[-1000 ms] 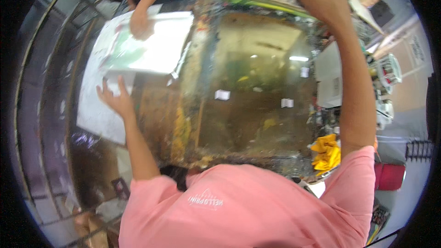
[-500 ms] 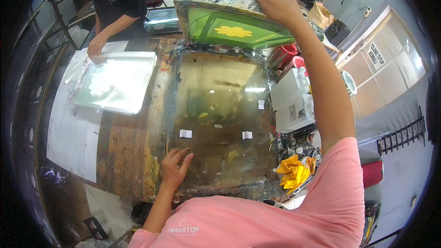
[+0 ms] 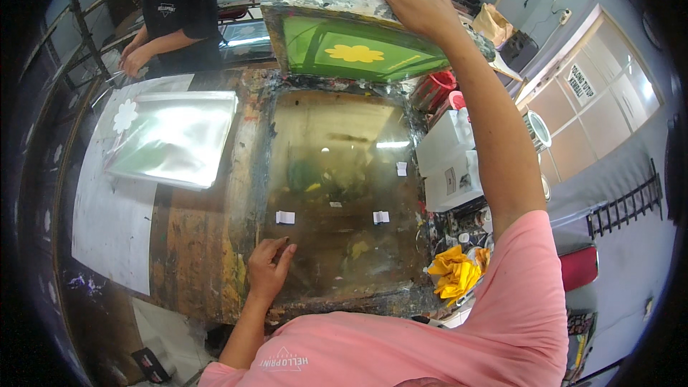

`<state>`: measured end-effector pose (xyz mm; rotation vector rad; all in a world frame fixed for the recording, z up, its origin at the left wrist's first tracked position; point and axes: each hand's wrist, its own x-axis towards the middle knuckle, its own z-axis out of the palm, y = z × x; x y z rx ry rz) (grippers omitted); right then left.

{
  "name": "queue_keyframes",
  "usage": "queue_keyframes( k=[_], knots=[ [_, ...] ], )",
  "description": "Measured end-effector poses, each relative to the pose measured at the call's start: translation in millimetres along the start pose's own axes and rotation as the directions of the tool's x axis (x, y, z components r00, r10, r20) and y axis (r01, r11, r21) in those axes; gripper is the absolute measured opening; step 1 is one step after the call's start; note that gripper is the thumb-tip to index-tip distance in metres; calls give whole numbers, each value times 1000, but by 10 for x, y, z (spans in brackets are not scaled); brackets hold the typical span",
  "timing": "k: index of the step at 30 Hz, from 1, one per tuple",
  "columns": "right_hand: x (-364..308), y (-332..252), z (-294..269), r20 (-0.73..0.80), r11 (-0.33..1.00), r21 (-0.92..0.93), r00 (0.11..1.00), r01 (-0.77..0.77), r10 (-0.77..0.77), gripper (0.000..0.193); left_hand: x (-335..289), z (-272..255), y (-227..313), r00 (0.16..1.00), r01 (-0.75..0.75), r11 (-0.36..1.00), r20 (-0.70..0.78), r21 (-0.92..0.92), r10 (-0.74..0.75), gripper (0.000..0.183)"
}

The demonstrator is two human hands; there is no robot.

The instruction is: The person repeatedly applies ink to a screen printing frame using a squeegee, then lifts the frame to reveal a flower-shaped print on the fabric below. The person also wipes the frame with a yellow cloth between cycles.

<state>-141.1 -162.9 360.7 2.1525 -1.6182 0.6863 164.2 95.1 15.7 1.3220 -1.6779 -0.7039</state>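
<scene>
My right hand [image 3: 423,3] grips the upper edge of a raised screen-printing frame [image 3: 337,1], its fingers hidden behind the wood. The frame's green mesh [image 3: 304,36] carries a yellow flower shape [image 3: 355,53]. Below it lies a stained, shiny printing board [image 3: 337,258] with small white paper tabs [image 3: 285,217] stuck on it. Over the board's near left corner is my left hand [image 3: 266,272], empty, with fingers loosely bent and thumb apart. To the left, a stack of clear plastic sheets [image 3: 179,140] lies beside a white flower shape [image 3: 125,116].
A co-worker in a black shirt [image 3: 179,14] stands at the far left, both hands [image 3: 136,57] near the rack. White plastic containers [image 3: 448,165], a red bucket [image 3: 432,92] and a crumpled yellow cloth [image 3: 454,272] line the right side. A white sheet [image 3: 107,222] lies under the stack.
The co-worker's hand has left the plastic stack and drawn back to the other hand. The white flower shape has shifted left. My left fingers have curled slightly; my right hand still holds the frame up.
</scene>
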Motion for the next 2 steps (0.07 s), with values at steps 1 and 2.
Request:
queue_keyframes(
  k=[1, 2],
  knots=[
    [-4, -13, -15, 4, 1000, 6, 1000, -9, 9, 80, 2, -1, 4, 1000, 2, 1000, -1, -3, -2, 24],
    [-11, -28, -27, 8, 1000, 11, 1000, -17, 17, 81, 1, -2, 1, 1000, 3, 1000, 3, -5, -3, 24]
  ],
)
